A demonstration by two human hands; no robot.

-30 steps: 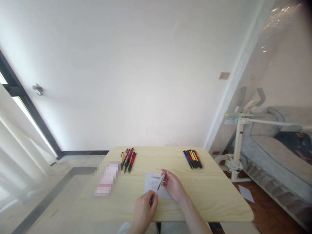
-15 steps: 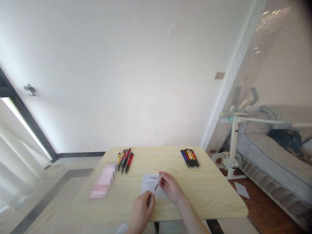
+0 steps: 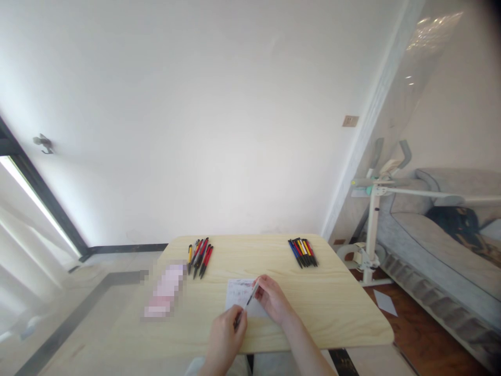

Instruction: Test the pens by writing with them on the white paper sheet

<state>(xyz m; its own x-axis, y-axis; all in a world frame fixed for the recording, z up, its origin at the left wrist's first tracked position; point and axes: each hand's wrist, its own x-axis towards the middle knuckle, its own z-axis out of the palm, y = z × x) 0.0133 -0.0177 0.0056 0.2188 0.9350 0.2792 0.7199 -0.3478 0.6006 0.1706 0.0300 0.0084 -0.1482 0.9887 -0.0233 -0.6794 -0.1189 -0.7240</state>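
Observation:
My left hand [image 3: 228, 330] is closed round the lower end of a slim pen [image 3: 249, 299], near the front of the table. At the pen's upper end, my right hand [image 3: 271, 297] pinches a whitish part between thumb and fingertips. A dark, thin stretch shows between the two hands; whether it is one piece or separate parts I cannot tell. Beneath them lies a white sheet of paper [image 3: 235, 288] with scribbled marks, partly covered by the hands.
Several pens [image 3: 200, 257], red, yellow and dark, lie at the table's back left. Another row of pens [image 3: 303, 253] lies at the back right. A blurred pink patch [image 3: 164, 290] is at the left. Beyond the wooden table [image 3: 332, 313] stand exercise equipment [image 3: 373, 224] and a grey sofa [image 3: 422, 235].
The whole view has shifted very slightly. Both hands keep their hold on the pen in nearly the same position over the paper.

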